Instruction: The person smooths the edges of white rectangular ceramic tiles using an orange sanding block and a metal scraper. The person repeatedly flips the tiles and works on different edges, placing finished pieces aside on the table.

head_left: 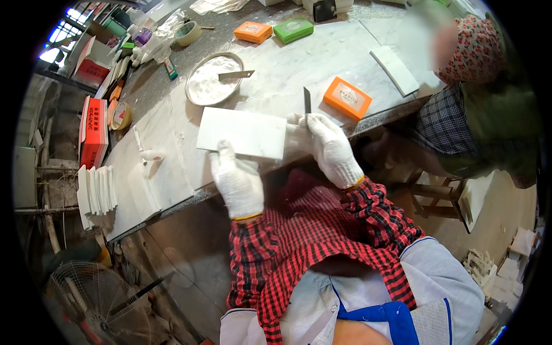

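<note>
My left hand (237, 185), in a white knitted glove, is closed on the near edge of a white rectangular tile (244, 132), thumb on top. The tile tilts up over the work table. My right hand (332, 146), gloved too, pinches a narrow dark metal blade (307, 100) that points away from me. Its fingertips are close to the tile's right edge. Beyond the tile stands a round metal bowl (191, 95) of white powder or paste, with a flat metal scraper (237, 75) lying across its rim. To the right is an orange box (347, 98).
Another orange box (253, 32) and a green box (293, 30) stand at the back. Several white tiles (95, 192) lean at the left end, near tape rolls (121, 115). A person in a flowered sleeve (474, 49) is at the right beside a long white strip (394, 70).
</note>
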Action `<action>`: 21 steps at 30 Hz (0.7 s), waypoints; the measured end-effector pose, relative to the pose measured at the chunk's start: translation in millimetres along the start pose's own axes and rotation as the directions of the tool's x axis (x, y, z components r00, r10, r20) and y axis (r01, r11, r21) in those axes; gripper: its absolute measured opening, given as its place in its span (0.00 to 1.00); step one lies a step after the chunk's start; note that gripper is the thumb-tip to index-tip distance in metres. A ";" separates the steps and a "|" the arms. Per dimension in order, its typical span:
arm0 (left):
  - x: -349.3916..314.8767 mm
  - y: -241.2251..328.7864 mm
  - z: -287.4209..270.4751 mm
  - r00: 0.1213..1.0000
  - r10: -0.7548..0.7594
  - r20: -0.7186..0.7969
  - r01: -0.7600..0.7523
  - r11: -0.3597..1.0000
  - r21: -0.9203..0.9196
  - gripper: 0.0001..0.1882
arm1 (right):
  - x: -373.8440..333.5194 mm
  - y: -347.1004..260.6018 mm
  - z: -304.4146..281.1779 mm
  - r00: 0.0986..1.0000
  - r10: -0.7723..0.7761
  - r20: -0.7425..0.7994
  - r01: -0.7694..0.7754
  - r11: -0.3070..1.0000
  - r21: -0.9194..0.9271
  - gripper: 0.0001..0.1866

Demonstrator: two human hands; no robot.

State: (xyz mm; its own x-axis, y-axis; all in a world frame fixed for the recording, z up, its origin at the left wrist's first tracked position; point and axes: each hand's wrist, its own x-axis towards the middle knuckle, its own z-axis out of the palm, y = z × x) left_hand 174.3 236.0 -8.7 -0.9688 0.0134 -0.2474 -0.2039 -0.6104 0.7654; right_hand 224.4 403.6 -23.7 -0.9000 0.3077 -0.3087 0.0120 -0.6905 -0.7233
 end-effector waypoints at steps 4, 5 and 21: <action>-18.3 39.2 -16.2 0.995 -0.059 0.085 0.060 0.998 -0.013 0.26 | -32.3 -15.3 -12.6 0.979 0.091 0.181 -0.079 0.994 -0.073 0.17; -21.4 39.7 -20.1 0.995 -0.059 0.083 0.058 0.998 0.007 0.26 | -42.9 -21.6 -6.1 0.976 0.121 0.182 -0.103 0.989 -0.105 0.18; -80.1 -26.4 -14.3 0.764 -0.392 0.513 0.568 0.785 -0.246 0.41 | -105.8 -37.5 -41.3 0.999 -0.009 0.035 0.028 0.815 -0.579 0.16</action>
State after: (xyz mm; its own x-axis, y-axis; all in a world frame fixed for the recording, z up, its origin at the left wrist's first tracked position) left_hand 259.3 239.7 -17.6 -0.7322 0.6557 -0.1845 -0.6760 -0.6664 0.3146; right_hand 337.2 423.9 10.5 -0.9149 0.2903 -0.2804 0.2373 -0.1752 -0.9555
